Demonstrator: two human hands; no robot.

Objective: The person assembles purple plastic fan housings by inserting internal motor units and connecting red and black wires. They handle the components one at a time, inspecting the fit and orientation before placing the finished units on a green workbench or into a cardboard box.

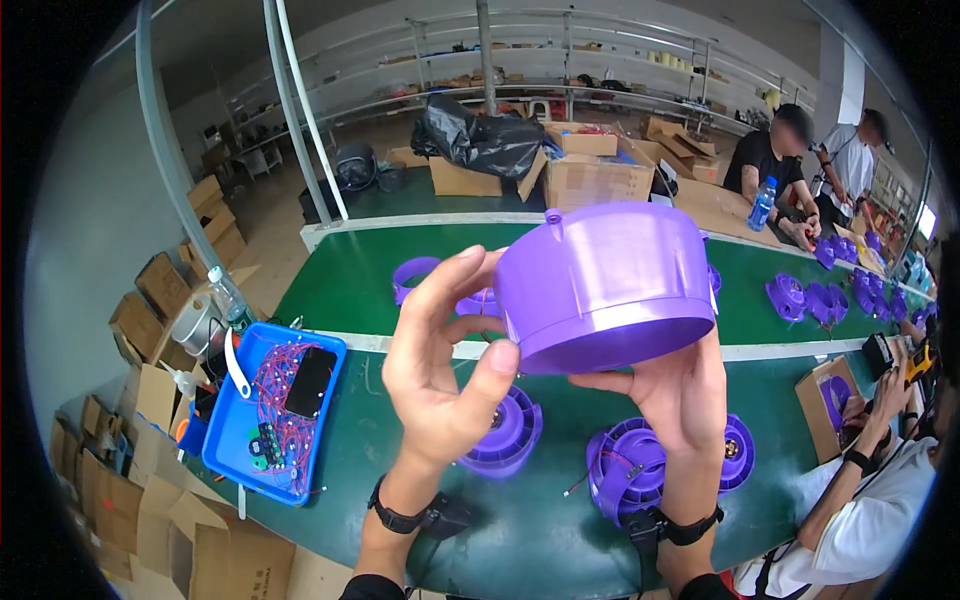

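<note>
A large round purple plastic housing [605, 275] is raised above the bench and tilted, its open lower rim facing me. My right hand [680, 395] grips it from below on the right, the fingers hidden behind its wall. On the left side, my left hand [440, 355] curves around it with thumb and fingertips at the wall. Beneath, on the green bench, lie a purple vented housing [500, 440] and another purple vented housing [625, 465] with thin wires. A further purple part [738, 450] shows beside my right wrist.
At left a blue tray [215, 440] holds red wiring, small boards and a black slab. Purple parts [790, 297] line the far bench at right. A co-worker's sleeve [870, 515] is close at right, beside a cardboard box [815, 410]. Cartons [600, 180] stand behind.
</note>
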